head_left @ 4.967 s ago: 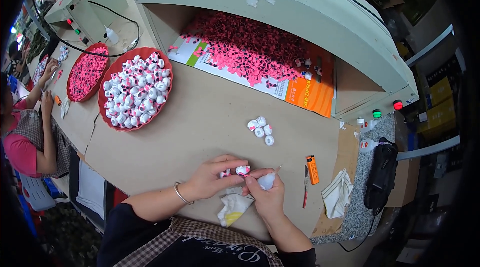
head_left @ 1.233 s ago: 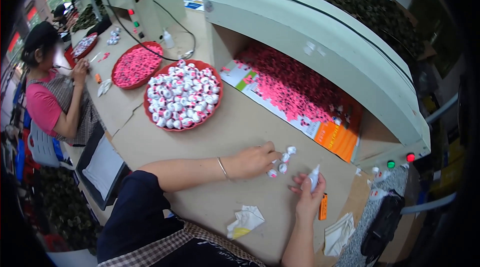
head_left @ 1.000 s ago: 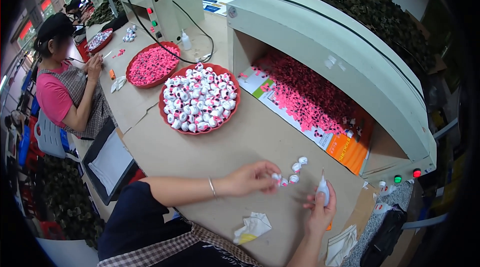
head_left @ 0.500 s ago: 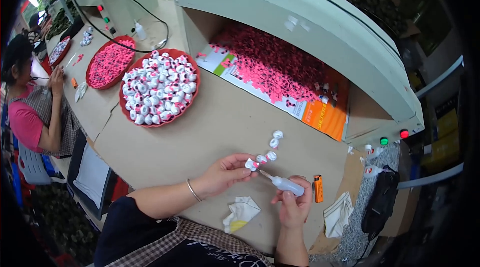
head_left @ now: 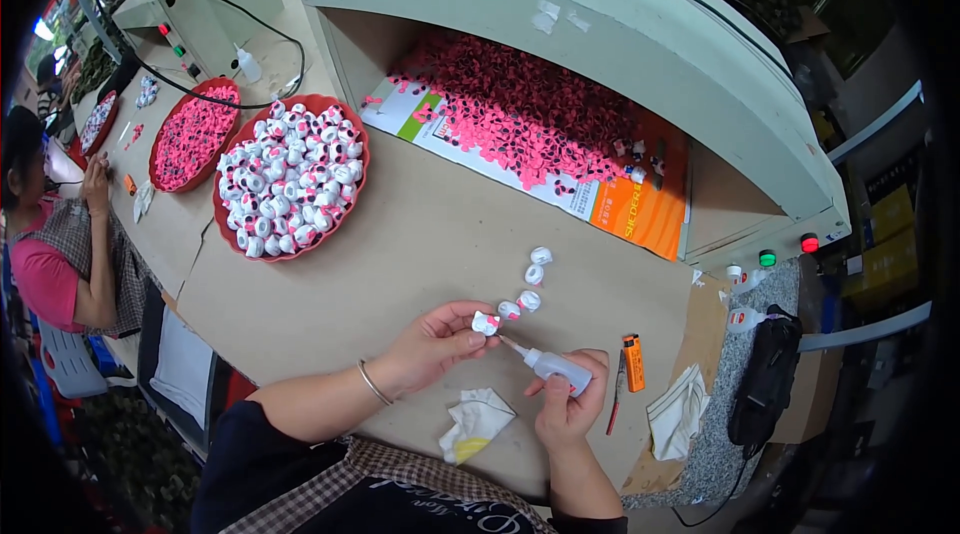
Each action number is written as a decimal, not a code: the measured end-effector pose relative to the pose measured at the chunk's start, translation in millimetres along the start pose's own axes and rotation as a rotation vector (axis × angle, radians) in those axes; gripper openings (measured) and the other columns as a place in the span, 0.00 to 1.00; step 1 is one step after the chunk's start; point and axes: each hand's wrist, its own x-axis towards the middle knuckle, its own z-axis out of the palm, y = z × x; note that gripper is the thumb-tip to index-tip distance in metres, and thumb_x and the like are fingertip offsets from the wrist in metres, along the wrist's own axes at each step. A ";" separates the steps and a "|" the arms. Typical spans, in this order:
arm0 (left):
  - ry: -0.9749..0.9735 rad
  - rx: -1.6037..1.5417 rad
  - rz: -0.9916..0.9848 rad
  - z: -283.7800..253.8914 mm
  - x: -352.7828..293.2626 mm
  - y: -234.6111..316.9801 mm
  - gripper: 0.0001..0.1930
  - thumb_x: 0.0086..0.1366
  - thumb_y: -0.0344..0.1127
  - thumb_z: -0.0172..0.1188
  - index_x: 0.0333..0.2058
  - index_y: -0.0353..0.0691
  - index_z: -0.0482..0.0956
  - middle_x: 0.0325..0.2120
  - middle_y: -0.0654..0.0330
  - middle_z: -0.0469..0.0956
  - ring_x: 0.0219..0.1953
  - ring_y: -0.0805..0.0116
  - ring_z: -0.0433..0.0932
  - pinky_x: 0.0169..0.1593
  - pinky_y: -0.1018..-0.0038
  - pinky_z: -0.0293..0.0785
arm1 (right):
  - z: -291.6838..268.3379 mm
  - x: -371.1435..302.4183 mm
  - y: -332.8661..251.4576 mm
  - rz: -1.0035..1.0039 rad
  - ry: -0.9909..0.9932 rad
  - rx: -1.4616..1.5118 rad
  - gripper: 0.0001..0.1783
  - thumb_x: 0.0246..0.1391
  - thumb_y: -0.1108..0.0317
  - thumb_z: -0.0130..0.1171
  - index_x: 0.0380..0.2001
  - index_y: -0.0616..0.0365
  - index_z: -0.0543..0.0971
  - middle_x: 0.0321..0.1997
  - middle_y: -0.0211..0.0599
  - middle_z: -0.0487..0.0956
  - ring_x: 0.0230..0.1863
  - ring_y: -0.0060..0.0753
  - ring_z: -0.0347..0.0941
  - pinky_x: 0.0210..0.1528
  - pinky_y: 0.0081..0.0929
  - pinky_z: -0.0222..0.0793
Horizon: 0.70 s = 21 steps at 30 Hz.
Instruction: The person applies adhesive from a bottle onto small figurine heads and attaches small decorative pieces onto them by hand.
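Observation:
My left hand [head_left: 440, 344] pinches a small white animal-head figurine [head_left: 486, 323] with pink on its side. In my right hand [head_left: 575, 409] is a translucent squeeze bottle [head_left: 557, 370] with a thin tip, which points at the figurine; whether the two touch I cannot tell. Just beyond my left fingertips, several more white figurines [head_left: 529, 300] lie in a loose row on the brown table [head_left: 420, 234]. To the right of my right hand are an orange lighter [head_left: 634, 364] and a slim red tool [head_left: 616, 396].
A red scalloped basin [head_left: 290, 252] heaped with white figurines stands left, beside another basin [head_left: 160, 169] of pink pieces. Many pink pieces [head_left: 510, 124] lie under a pale arched housing [head_left: 560, 24]. Folded cloths [head_left: 478, 422] rest nearby. Another person [head_left: 60, 254] works at far left.
The view has shifted slightly. The figurine in my left hand has turned, showing more of its front. The slim red tool beside the lighter now shows.

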 end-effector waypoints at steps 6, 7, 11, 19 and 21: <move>-0.021 0.001 0.000 -0.8 1.3 -1.1 0.16 0.58 0.26 0.50 0.46 0.40 0.66 0.43 0.59 0.70 0.42 0.72 0.71 0.43 0.81 0.68 | -1.3 1.9 2.9 0.009 -0.070 -0.110 0.12 0.52 0.67 0.46 0.35 0.66 0.61 0.34 0.38 0.58 0.24 0.25 0.65 0.16 0.18 0.69; -0.027 0.002 0.005 -0.8 1.2 -1.3 0.15 0.58 0.26 0.50 0.46 0.40 0.66 0.43 0.59 0.70 0.42 0.72 0.71 0.43 0.81 0.68 | -1.4 1.8 2.5 0.005 -0.071 -0.109 0.12 0.52 0.67 0.46 0.35 0.66 0.61 0.34 0.38 0.58 0.24 0.24 0.65 0.16 0.18 0.69; -0.023 -0.001 0.005 -0.2 0.1 -0.1 0.15 0.58 0.26 0.50 0.46 0.40 0.66 0.43 0.58 0.70 0.42 0.72 0.71 0.43 0.81 0.68 | -1.7 2.0 2.6 0.004 -0.068 -0.078 0.12 0.52 0.67 0.45 0.35 0.66 0.61 0.34 0.38 0.58 0.24 0.24 0.65 0.16 0.18 0.69; -0.001 -0.007 -0.023 1.7 -1.2 1.5 0.15 0.58 0.25 0.49 0.45 0.40 0.67 0.44 0.57 0.69 0.42 0.71 0.71 0.44 0.80 0.69 | 1.1 1.3 3.3 0.012 -0.051 -0.067 0.12 0.52 0.68 0.45 0.35 0.66 0.61 0.34 0.38 0.58 0.25 0.24 0.65 0.16 0.18 0.69; -0.002 -0.009 -0.027 2.7 -1.2 2.0 0.15 0.58 0.25 0.49 0.45 0.40 0.67 0.44 0.56 0.69 0.42 0.71 0.71 0.44 0.80 0.69 | 1.8 1.8 2.7 0.012 -0.049 -0.063 0.12 0.52 0.68 0.45 0.35 0.66 0.61 0.35 0.39 0.58 0.25 0.24 0.65 0.16 0.18 0.70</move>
